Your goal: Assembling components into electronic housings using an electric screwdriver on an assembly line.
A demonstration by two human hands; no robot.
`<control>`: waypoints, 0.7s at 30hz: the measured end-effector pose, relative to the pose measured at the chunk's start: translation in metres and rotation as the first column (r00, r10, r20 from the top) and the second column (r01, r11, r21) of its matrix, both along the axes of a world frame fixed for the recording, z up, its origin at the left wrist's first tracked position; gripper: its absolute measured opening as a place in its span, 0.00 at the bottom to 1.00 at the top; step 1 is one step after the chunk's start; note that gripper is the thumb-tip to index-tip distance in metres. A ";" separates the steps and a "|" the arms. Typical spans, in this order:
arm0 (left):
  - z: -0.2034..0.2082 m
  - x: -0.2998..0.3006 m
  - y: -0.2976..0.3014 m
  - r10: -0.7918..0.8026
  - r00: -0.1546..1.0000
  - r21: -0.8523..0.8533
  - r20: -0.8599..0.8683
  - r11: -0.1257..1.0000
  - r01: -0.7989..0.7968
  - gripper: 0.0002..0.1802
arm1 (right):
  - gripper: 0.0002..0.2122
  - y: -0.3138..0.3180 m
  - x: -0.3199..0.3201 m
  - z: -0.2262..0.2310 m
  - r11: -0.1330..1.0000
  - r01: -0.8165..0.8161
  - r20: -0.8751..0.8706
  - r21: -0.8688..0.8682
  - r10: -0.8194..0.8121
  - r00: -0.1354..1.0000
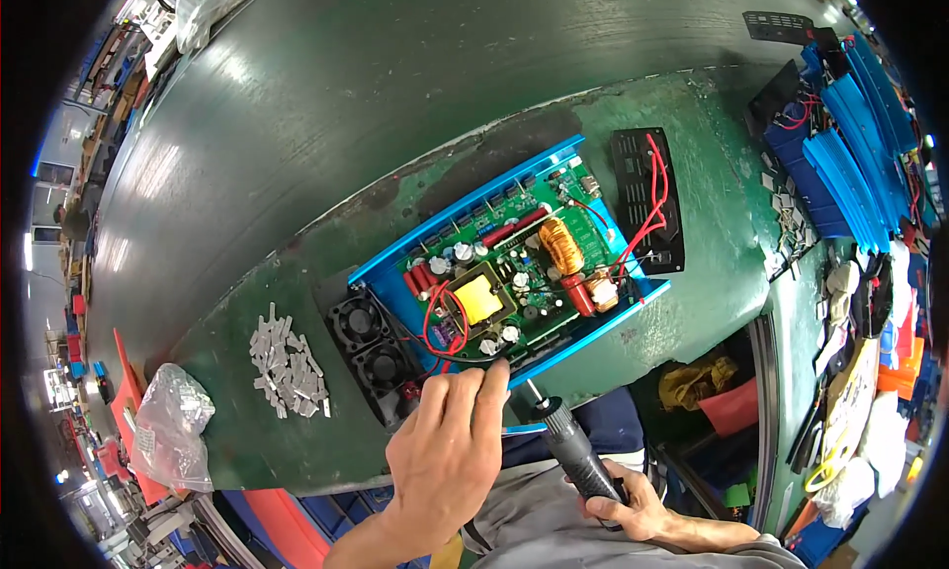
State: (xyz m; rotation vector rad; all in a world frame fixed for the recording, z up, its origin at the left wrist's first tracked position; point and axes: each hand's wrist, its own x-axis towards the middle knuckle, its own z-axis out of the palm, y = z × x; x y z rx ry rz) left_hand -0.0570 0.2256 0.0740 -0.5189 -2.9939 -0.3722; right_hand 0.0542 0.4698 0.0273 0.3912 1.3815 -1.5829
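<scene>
An open blue metal case [603, 324] lies slantwise on the bench, with a green circuit board [539, 270] inside. On the board are a copper-wound coil [560, 246], a yellow-topped transformer [478, 300], capacitors and red wires. My left hand [450, 455] is closed over the near left part of the case wall, fingertips at its inner side; the thumb is hidden. In my right hand [638, 510] is a black electric screwdriver [576, 450], its bit pointing up at the near wall, just right of my left fingertips. Whether the bit touches a screw cannot be made out.
Two black fans [368, 334] on an end panel adjoin the case's left end. A black vented panel [647, 198] with red wires lies right. Small grey strips [287, 361] are heaped left, near a clear plastic bag [173, 426]. Blue case parts [855, 144] are stacked far right.
</scene>
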 end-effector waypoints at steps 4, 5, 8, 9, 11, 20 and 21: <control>0.004 0.000 0.003 0.024 0.998 -0.041 0.062 0.999 -0.022 0.20 | 0.34 0.002 0.007 -0.014 0.987 0.110 -0.055 -0.115 -0.117 0.992; 0.003 0.000 0.003 0.025 0.998 -0.043 0.064 0.999 -0.022 0.20 | 0.39 0.002 0.009 -0.016 0.988 0.111 -0.064 -0.108 -0.118 0.991; 0.006 -0.002 0.001 0.012 0.997 -0.043 0.077 0.999 -0.009 0.20 | 0.44 0.003 0.004 -0.015 0.996 0.071 -0.049 -0.059 -0.074 0.996; 0.008 -0.003 0.001 -0.006 0.995 -0.064 0.101 0.998 0.013 0.19 | 0.46 0.003 0.001 -0.013 0.999 0.030 -0.026 -0.015 -0.030 0.999; 0.011 -0.006 0.001 -0.026 0.991 -0.085 0.132 0.996 0.037 0.19 | 0.45 0.002 0.002 -0.024 0.979 0.115 0.114 -0.168 -0.096 0.989; 0.040 -0.048 -0.014 -0.057 0.996 0.155 0.065 0.987 0.047 0.05 | 0.44 0.035 0.005 -0.032 0.999 -0.020 -0.174 -0.041 0.012 0.985; 0.042 -0.066 -0.013 -0.016 0.999 0.177 -0.046 0.984 0.024 0.03 | 0.44 0.039 0.007 -0.029 1.000 -0.022 -0.262 0.023 0.027 0.965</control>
